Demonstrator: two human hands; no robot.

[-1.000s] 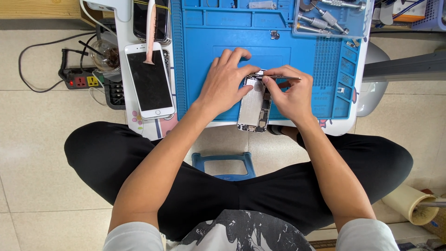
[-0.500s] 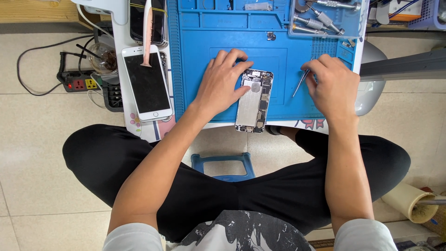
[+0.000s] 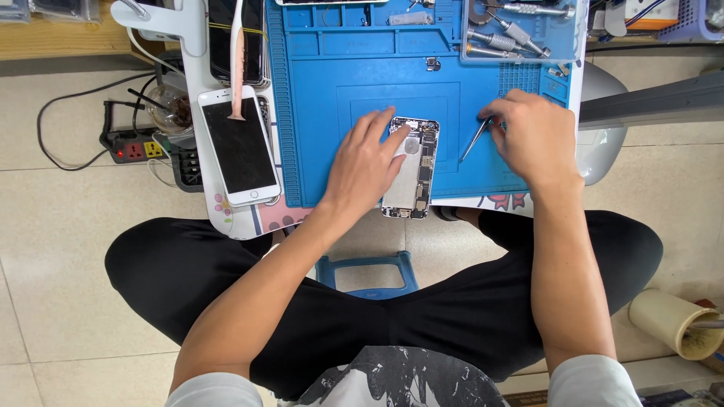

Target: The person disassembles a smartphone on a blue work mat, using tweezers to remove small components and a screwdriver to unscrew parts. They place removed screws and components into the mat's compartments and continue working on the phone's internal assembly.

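Since a moment ago my right hand (image 3: 528, 136) has drifted right, pinching tweezers (image 3: 475, 139); my left hand (image 3: 369, 162) lies spread, pressing the opened phone (image 3: 415, 169) between them.

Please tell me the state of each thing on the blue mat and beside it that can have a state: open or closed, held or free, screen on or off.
Opened phone: back shell open, inner parts bare, flat on the blue mat.
Left hand: flat on the opened phone, pressing it down.
Right hand: closed on the tweezers.
Tweezers: held, tips on the mat.
White phone: screen dark, lying free.
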